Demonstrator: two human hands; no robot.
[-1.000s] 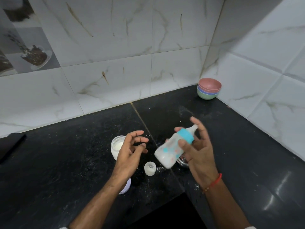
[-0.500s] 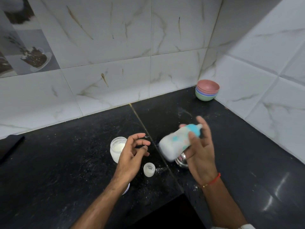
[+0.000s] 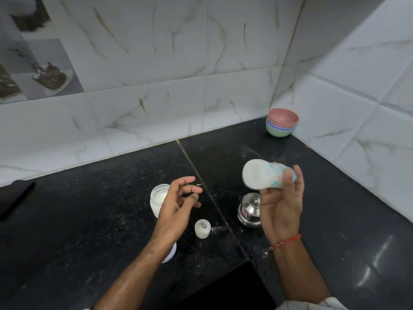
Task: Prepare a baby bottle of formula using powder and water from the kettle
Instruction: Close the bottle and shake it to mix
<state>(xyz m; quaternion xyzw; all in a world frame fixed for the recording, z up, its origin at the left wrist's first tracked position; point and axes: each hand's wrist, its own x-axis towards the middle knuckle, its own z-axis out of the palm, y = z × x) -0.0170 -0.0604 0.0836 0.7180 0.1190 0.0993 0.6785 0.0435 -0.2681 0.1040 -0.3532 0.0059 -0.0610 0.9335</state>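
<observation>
My right hand (image 3: 280,204) grips the blurred baby bottle (image 3: 262,174), base toward me; my left hand (image 3: 176,209) hovers loosely curled, holding nothing.

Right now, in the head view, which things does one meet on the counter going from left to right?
Powder jar → left hand → small cap → steel kettle → baby bottle, held in the right hand → stacked bowls in the far corner.

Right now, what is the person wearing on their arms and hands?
Both forearms are bare, with no gloves and no rings that I can make out. The right hand has a thin red thread bracelet at the wrist. The left hand and its wrist wear nothing. A bit of pale cloth shows at the bottom edge.
</observation>
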